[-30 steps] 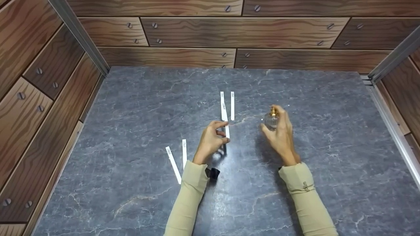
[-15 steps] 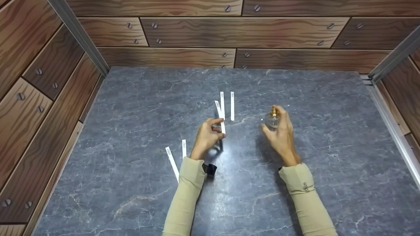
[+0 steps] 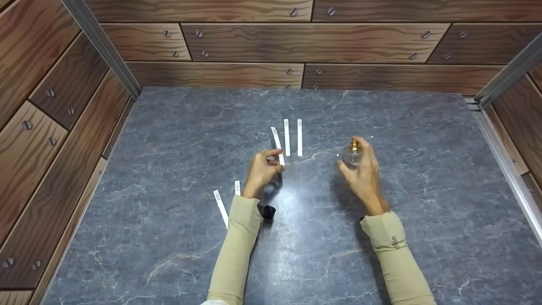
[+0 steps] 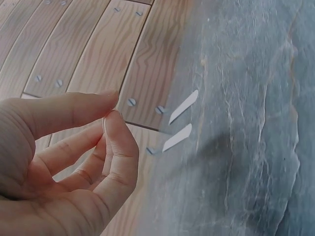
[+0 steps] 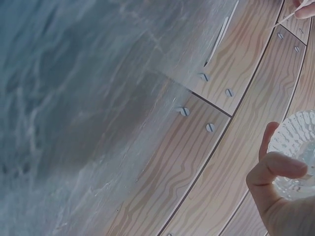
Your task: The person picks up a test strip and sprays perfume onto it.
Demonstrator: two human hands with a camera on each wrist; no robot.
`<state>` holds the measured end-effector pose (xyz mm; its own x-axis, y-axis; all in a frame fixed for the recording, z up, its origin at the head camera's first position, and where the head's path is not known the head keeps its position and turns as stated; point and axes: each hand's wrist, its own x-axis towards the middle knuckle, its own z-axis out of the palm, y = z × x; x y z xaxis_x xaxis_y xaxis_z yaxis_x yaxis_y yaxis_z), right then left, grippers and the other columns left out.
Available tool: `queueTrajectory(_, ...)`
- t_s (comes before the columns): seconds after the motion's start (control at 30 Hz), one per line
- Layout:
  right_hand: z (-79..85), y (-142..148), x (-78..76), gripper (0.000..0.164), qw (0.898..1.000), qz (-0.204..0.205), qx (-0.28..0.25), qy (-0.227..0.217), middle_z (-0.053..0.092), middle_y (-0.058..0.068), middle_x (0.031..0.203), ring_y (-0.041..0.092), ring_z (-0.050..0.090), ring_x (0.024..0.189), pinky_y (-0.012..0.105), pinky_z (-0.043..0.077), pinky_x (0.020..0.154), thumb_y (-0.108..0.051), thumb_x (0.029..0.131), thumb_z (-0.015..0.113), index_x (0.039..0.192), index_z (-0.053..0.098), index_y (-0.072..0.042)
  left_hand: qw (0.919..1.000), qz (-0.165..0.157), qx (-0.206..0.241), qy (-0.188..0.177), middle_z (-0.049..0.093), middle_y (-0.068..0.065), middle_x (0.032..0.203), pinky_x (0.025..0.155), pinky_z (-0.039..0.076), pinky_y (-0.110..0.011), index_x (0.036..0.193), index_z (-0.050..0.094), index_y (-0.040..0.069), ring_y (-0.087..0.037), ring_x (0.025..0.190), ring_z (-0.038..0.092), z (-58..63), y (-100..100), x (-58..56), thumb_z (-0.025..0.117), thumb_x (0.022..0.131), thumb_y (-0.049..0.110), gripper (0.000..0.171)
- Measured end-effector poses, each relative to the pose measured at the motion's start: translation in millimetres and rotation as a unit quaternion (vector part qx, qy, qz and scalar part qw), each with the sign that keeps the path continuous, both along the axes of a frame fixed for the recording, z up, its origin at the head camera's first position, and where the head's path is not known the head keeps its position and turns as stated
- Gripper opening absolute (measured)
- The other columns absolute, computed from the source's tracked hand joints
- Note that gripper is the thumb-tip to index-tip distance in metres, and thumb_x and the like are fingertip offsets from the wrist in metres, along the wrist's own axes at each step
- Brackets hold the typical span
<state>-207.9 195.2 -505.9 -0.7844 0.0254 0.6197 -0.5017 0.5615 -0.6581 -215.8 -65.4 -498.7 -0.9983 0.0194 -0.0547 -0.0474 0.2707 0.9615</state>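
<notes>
Between thumb and fingers my left hand (image 3: 261, 169) pinches a white paper test strip (image 3: 277, 140), its printed end pointing away from me. Just right of it, two similar strips lie side by side: a nearer one (image 3: 287, 137) and a farther one (image 3: 300, 137). My right hand (image 3: 363, 178) grips a ribbed glass perfume bottle (image 3: 351, 156) with a gold sprayer (image 3: 354, 145), the index finger up at the sprayer top. The ribbed glass base of the perfume bottle (image 5: 295, 142) shows in the right wrist view. In the left wrist view the held strip is seen almost edge-on at the fingertips.
Two more white strips, a slanted one (image 3: 221, 207) and a straighter one (image 3: 237, 187), lie left of my left forearm, partly covered by the sleeve. The grey marbled table (image 3: 178, 127) is bounded by wood-patterned walls (image 3: 254, 42) at the back and sides.
My left hand has moved left and slightly away from me with the strip, which no longer overlaps the strip lying behind it. The right hand and perfume bottle stay nearly still.
</notes>
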Motion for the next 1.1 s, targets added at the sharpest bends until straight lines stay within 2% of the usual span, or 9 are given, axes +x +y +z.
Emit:
queueTrajectory(0.13, 0.1, 0.2, -1.2, 0.069, 1.0, 0.005, -0.002, 0.005, 0.059, 0.028, 0.117, 0.045, 0.059, 0.104, 0.062, 0.049, 0.086, 0.015, 0.073, 0.079, 0.133, 0.048, 0.004, 1.0, 0.005, -0.001, -0.003, 0.067, -0.019, 0.117, 0.067, 0.057, -0.024, 0.125, 0.067, -0.009, -0.028, 0.092, 0.072, -2.5, -1.6, -5.5, 0.073, 0.081, -0.013, 0.044)
queueTrajectory(0.27, 0.8, 0.1, -1.4, 0.069, 1.0, 0.007, -0.001, 0.005, 0.059, 0.027, 0.117, 0.044, 0.059, 0.103, 0.061, 0.049, 0.086, 0.015, 0.072, 0.079, 0.133, 0.048, 0.003, 0.9998, 0.014, 0.007, -0.012, 0.069, -0.017, 0.108, 0.063, 0.055, -0.022, 0.123, 0.069, -0.008, -0.022, 0.085, 0.071, -4.0, -2.1, -10.0, 0.071, 0.082, -0.012, 0.041)
queueTrajectory(0.47, 1.0, 0.5, -1.6, 0.068, 1.0, 0.006, -0.002, 0.002, 0.059, 0.028, 0.118, 0.045, 0.059, 0.104, 0.062, 0.048, 0.087, 0.014, 0.073, 0.079, 0.133, 0.048, 0.003, 0.999, 0.032, 0.021, -0.025, 0.066, -0.008, 0.093, 0.057, 0.047, -0.018, 0.119, 0.071, -0.008, -0.011, 0.073, 0.061, -5.1, -2.6, -17.1, 0.067, 0.079, -0.012, 0.039)
queueTrajectory(0.73, -0.2, 0.5, 0.0, 0.067, 1.0, 0.01, -0.006, 0.003, 0.059, 0.029, 0.117, 0.046, 0.059, 0.104, 0.062, 0.05, 0.087, 0.014, 0.073, 0.078, 0.133, 0.048, 0.002, 0.9987, 0.041, 0.017, -0.023, 0.069, -0.012, 0.095, 0.056, 0.044, -0.018, 0.116, 0.072, -0.008, -0.01, 0.069, 0.056, -7.4, -3.6, -26.9, 0.064, 0.076, -0.011, 0.041)
queueTrajectory(0.97, -0.4, 0.3, 1.4, 0.066, 1.0, 0.01, -0.008, -0.003, 0.058, 0.03, 0.118, 0.046, 0.059, 0.106, 0.061, 0.05, 0.088, 0.014, 0.075, 0.078, 0.133, 0.048, 0.002, 0.9978, 0.049, 0.018, -0.041, 0.07, -0.016, 0.1, 0.058, 0.045, -0.018, 0.117, 0.072, -0.007, -0.01, 0.066, 0.055, -11.6, -6.4, -35.2, 0.063, 0.076, -0.012, 0.042)
queueTrajectory(1.03, -0.2, 0.3, 1.6, 0.066, 1.0, 0.006, -0.005, -0.005, 0.059, 0.03, 0.117, 0.045, 0.059, 0.106, 0.061, 0.049, 0.087, 0.013, 0.075, 0.078, 0.133, 0.048, 0.002, 0.9966, 0.053, 0.032, -0.054, 0.071, -0.017, 0.103, 0.059, 0.049, -0.018, 0.119, 0.071, -0.008, -0.009, 0.065, 0.057, -13.0, -7.2, -37.0, 0.063, 0.078, -0.011, 0.041)
queueTrajectory(1.1, -0.2, 0.6, 1.7, 0.066, 1.0, 0.003, -0.001, -0.005, 0.059, 0.03, 0.116, 0.045, 0.059, 0.105, 0.059, 0.049, 0.087, 0.013, 0.075, 0.078, 0.133, 0.048, 0.003, 0.993, 0.058, 0.076, -0.069, 0.069, -0.02, 0.106, 0.064, 0.055, -0.02, 0.122, 0.068, -0.01, -0.011, 0.069, 0.061, -14.6, -7.3, -38.6, 0.063, 0.083, -0.011, 0.039)
